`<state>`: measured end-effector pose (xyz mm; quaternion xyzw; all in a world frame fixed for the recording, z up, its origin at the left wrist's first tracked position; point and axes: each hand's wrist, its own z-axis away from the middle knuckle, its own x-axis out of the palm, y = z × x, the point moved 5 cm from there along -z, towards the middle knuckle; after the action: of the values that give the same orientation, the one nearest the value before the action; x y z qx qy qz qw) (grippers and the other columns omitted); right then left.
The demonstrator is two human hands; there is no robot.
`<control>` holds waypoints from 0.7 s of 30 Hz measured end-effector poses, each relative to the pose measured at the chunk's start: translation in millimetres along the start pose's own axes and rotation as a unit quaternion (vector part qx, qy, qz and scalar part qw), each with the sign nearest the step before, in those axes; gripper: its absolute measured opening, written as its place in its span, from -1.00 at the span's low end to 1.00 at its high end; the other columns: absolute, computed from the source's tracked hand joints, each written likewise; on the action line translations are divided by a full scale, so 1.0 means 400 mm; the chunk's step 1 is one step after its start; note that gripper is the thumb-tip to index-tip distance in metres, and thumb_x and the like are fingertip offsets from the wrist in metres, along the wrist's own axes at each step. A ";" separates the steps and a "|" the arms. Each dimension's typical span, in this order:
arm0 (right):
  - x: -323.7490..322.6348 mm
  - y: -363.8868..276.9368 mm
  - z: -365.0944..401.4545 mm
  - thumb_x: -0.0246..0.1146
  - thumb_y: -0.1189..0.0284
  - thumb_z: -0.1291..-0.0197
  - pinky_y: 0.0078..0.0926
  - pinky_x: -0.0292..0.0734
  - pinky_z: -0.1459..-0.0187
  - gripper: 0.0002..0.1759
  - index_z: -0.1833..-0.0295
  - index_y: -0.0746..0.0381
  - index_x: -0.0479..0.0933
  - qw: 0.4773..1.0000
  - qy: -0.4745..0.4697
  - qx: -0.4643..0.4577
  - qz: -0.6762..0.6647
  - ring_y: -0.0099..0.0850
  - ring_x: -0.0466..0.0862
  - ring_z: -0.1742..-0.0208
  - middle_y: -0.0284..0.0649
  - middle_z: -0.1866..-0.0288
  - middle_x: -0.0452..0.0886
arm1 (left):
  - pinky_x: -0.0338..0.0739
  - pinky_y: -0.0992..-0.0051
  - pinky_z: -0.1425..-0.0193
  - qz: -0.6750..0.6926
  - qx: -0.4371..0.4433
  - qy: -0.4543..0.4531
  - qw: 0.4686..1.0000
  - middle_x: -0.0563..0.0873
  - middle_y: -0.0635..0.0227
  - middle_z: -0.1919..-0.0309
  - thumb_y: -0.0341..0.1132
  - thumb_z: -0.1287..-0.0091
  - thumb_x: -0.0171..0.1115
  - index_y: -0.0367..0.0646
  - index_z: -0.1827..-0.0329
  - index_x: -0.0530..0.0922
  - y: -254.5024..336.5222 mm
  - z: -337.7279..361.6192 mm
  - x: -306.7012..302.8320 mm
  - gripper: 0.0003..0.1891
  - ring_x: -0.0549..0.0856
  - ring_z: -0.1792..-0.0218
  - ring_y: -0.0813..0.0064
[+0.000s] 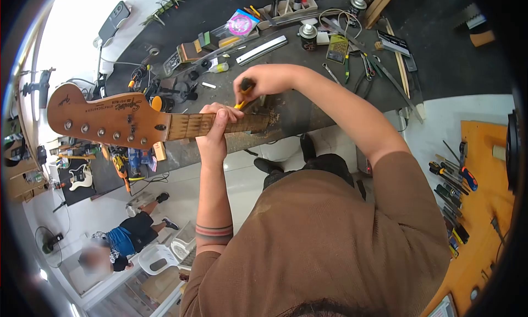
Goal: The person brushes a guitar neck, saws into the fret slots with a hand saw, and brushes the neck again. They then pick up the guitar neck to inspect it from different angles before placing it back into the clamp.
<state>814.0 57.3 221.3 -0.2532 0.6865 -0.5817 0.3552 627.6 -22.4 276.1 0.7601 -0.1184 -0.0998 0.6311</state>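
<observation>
A guitar neck [187, 126] with a wooden headstock [99, 116] and worn fretboard lies over the dark workbench. My left hand [214, 124] is closed around the neck partway along the fretboard, fingers on the far side. Close beside it, my right hand [258, 81] grips a yellow-and-black handled tool [240, 104] held down toward the fretboard. Fingers cover most of this tool, so its exact kind and its tip cannot be made out. Brown dust or shavings [273, 118] lie around the neck's right end.
The workbench [308, 105] carries a steel ruler [262, 50], spray cans [308, 36], pliers [366, 69] and a small bottle [219, 67]. Power tools [118, 165] sit at left. Tools hang on a wooden board [478, 196] at right. Another person [124, 237] sits at lower left.
</observation>
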 end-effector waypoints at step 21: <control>-0.007 0.032 -0.099 0.46 0.73 -0.24 -0.38 0.68 -0.09 -0.82 0.22 0.25 0.63 0.988 -0.128 0.016 -0.085 -0.47 0.76 0.06 -0.36 0.17 0.81 | 0.65 0.17 -0.32 -0.016 -0.028 0.007 0.999 0.79 0.20 0.23 -0.30 -0.66 0.37 -0.27 0.23 0.67 0.013 0.016 0.008 -0.74 0.85 0.00 0.22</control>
<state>785.5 86.6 211.9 -0.3775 0.6023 -0.5833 0.3931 628.6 -30.3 280.1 0.7448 -0.0990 -0.1075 0.6511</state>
